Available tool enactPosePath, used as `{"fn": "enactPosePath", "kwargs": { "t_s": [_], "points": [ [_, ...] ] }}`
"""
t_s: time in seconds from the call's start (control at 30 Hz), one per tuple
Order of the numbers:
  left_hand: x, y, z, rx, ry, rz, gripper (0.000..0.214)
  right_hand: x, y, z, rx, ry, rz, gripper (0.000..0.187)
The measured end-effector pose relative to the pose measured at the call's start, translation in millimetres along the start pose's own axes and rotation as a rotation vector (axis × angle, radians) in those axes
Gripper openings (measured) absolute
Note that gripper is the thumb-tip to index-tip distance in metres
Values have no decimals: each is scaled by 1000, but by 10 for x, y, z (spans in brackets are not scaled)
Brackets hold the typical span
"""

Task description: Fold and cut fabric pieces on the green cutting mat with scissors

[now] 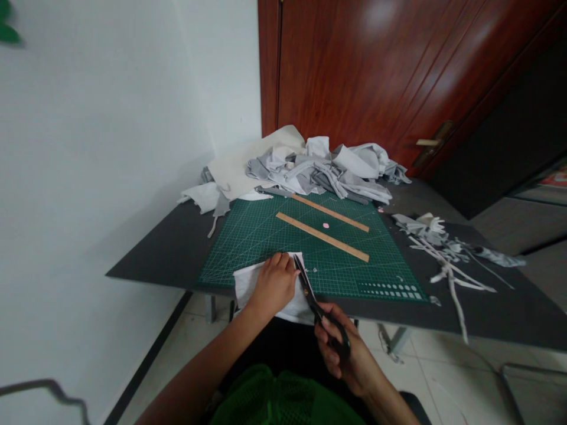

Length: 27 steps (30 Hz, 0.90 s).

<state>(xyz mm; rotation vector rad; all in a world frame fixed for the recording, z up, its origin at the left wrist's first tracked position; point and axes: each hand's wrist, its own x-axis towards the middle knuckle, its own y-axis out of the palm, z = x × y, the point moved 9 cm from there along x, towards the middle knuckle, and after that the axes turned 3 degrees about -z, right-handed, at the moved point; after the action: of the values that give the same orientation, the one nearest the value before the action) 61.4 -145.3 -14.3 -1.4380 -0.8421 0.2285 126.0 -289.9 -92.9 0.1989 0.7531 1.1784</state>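
A piece of white fabric [245, 284] lies at the front edge of the green cutting mat [248, 236] and hangs over the table edge. My left hand [277, 283] rests on it with curled fingers, gripping the fabric near its right side. In my right hand [343, 345] is a pair of black-handled scissors [310, 298]. Their blades point away from me and lie along the fabric's right edge, with the tips close to my left thumb. Whether the blades are parted is hard to make out.
Two wooden rulers [325, 237] lie slanted on the mat, with a small pink piece [326, 225] between them. A heap of grey and white fabric [319, 168] covers the table's back. Fabric scraps and strips [443, 254] lie at the right. A wall [133, 118] stands left.
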Motion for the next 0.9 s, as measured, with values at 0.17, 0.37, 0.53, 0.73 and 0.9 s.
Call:
{"fn": "enactPosePath", "kwargs": {
  "t_s": [0.17,0.37,0.53,0.73,0.9],
  "points": [
    [-14,52,68,47,-16,15,39,-90,-157,-60,-9,-45,-33,48],
    [-19,87,94,55,-39,28,44,-302,-430,95,-18,-52,-184,53],
    [-7,8,63,63,-35,3,42,-461,-730,347,-41,-126,-303,52],
    [19,19,23,36,-4,43,38,-598,-1295,688,-147,-208,-456,56],
    [31,38,-8,-7,44,43,38,-738,-1831,1052,-176,-245,-584,53]
  ]
}}
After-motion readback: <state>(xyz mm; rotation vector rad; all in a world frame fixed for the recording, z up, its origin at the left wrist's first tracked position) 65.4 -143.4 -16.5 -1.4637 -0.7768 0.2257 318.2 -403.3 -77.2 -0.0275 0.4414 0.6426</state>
